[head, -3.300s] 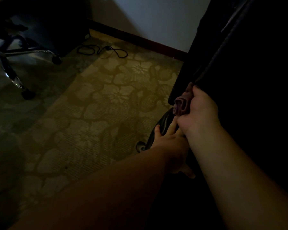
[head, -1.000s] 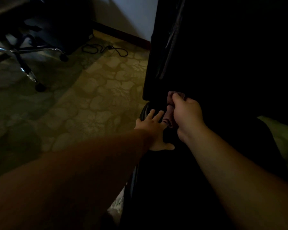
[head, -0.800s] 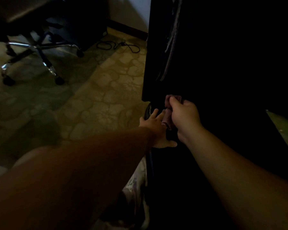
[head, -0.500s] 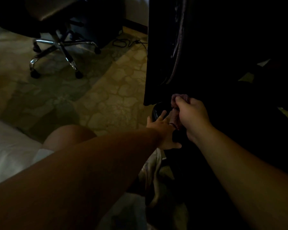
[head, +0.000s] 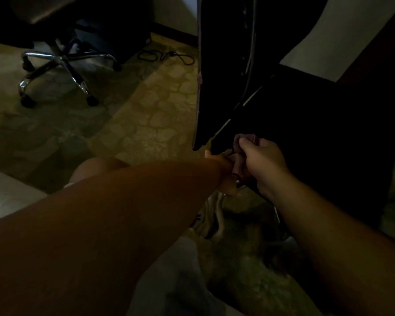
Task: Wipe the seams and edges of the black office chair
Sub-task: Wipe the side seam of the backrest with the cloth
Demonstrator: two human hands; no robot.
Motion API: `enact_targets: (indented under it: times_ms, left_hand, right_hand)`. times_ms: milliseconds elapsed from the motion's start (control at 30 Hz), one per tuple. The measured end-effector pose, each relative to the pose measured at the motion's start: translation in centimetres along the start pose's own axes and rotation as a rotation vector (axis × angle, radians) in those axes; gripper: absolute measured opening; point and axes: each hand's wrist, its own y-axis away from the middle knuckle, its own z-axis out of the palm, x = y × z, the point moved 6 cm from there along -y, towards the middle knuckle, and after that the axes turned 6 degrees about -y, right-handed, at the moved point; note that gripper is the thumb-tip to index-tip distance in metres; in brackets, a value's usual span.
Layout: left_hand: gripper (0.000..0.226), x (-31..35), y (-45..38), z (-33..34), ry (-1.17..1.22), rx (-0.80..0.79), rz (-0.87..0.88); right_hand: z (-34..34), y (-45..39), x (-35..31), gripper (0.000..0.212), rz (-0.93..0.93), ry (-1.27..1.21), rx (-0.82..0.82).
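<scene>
Two bare forearms reach from the near edge toward the middle of the dim scene, where they meet at the lower edge of the black office chair (head: 306, 115). The right hand (head: 261, 159) is curled round a bunched pinkish cloth (head: 241, 142), holding it against the chair's dark underside just right of the backrest's bottom corner. Part of the cloth shows above the knuckles and part hangs below the thumb side of the fist. The left hand (head: 224, 165) lies just left of the right one, touching or nearly touching it; the left forearm hides most of it, so I cannot tell whether its fingers are straight or curled, though a few fingertips show at the chair's edge. The chair fills the right and far part of the view as a large black mass, its backrest seen edge-on as a tall dark slab with a lighter seam line running down it.

Beneath the hands, a pale rumpled shoe or piece of fabric (head: 211, 215) lies on the floor; it is too dark to say which. A patterned carpet (head: 151, 124) covers the floor, lit in a yellowish band down the middle. At the far left stands a second chair with a chrome star base (head: 62, 65) on castors. A black cable (head: 167, 57) lies coiled on the carpet near the far wall's dark skirting. The person's bare knee (head: 94, 166) shows at the left, above the left forearm, beside something pale at the left edge.
</scene>
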Motion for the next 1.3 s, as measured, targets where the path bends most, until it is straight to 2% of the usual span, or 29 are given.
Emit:
enact_targets:
  times_ms: [233, 333, 433, 533, 733, 833, 900, 967, 1033, 1133, 1200, 1233, 1300]
  left_hand:
    - [0.091, -0.1, -0.7, -1.2, 0.108, 0.110, 0.005]
    - [0.082, 0.2, 0.1, -0.9, 0.118, 0.120, 0.044]
    - [0.065, 0.1, 1.1, -0.2, 0.191, 0.092, 0.003]
    - [0.051, -0.6, 2.7, -0.3, 0.316, 0.203, -0.064]
    - [0.073, -1.1, 5.1, 0.1, 0.286, 0.282, -0.084]
    - [0.072, -1.4, 6.2, -1.2, 0.116, 0.361, -0.156]
    - [0.062, -1.7, 7.2, -2.0, 0.087, 0.359, -0.207]
    - [0.044, -1.9, 8.3, -2.3, 0.193, 0.428, -0.260]
    - [0.036, -2.0, 9.3, -1.7, 0.427, 0.540, -0.343]
    - [0.056, -2.3, 9.9, -0.7, 0.879, 0.618, -0.479]
    - [0.073, -2.3, 9.4, -1.9, 1.019, 0.711, -0.480]
    - [0.078, -2.3, 9.0, -2.8, 1.069, 0.777, -0.465]
    - [0.077, -2.1, 8.4, -4.7, 1.186, 0.892, -0.432]
  right_hand:
    - [-3.0, -0.8, -1.8, 0.027, -0.037, 0.003, 0.098]
    - [-4.4, -0.3, -1.6, 0.033, -0.039, 0.013, 0.123]
    - [-5.5, 0.3, -1.4, 0.036, -0.065, 0.036, 0.119]
    - [-6.1, 0.5, -1.3, 0.038, -0.086, 0.060, 0.105]
    - [-6.3, 0.9, -0.8, 0.040, -0.080, 0.106, 0.037]
    - [-6.7, 0.6, -1.4, 0.037, -0.111, 0.117, -0.025]
    - [-6.8, 0.1, -1.5, 0.035, -0.113, 0.112, -0.070]
    - [-6.9, -0.3, -1.2, 0.032, -0.101, 0.102, -0.087]
    - [-7.0, -0.6, -0.4, 0.028, -0.071, 0.075, -0.071]
    - [-6.6, -1.1, 0.3, 0.022, -0.005, -0.014, -0.027]
    - [-6.2, -1.5, 0.4, 0.015, 0.016, -0.039, 0.001]
    - [-6.1, -1.8, 0.3, 0.017, 0.019, -0.048, 0.015]
    - [-6.0, -2.1, -0.2, 0.026, 0.024, -0.066, 0.034]
